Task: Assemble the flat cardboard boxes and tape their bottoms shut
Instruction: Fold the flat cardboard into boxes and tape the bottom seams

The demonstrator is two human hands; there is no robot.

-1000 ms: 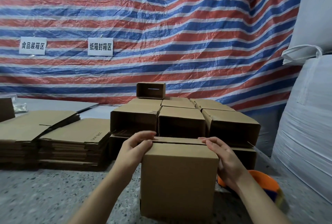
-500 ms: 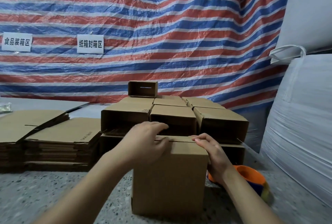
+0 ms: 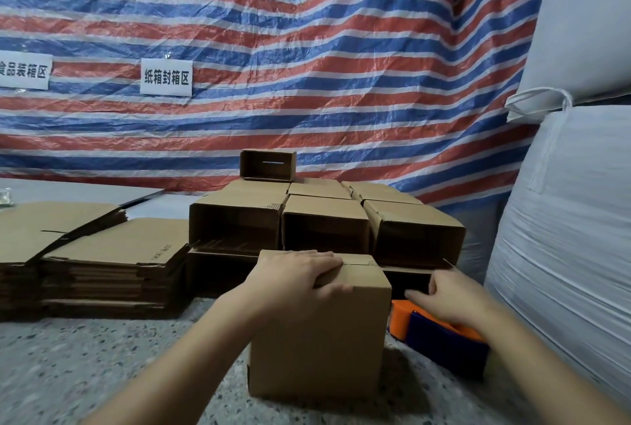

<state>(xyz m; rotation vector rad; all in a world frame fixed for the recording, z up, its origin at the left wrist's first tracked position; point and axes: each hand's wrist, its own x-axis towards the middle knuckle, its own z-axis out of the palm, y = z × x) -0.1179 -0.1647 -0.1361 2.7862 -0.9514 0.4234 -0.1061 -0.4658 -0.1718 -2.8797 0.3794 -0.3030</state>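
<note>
An upright brown cardboard box [image 3: 317, 349] stands on the speckled table [image 3: 85, 366] right in front of me, its top flaps folded shut. My left hand [image 3: 293, 274] lies palm-down across those flaps and presses them, thumb over the front edge. My right hand [image 3: 450, 295] is off the box, to its right, hovering with fingers stretched just above an orange and blue tape dispenser [image 3: 440, 336] that lies on the table. I cannot tell whether the hand touches the dispenser.
Assembled boxes [image 3: 324, 220] lie stacked on their sides behind the box, open ends toward me. Two piles of flat cardboard [image 3: 112, 271] sit at the left. Large white sacks [image 3: 563, 220] close off the right. A striped tarp hangs behind.
My left hand slid onto the top of the box and now presses the flaps. My right hand left the box's right edge and moved down right over the tape dispenser.
</note>
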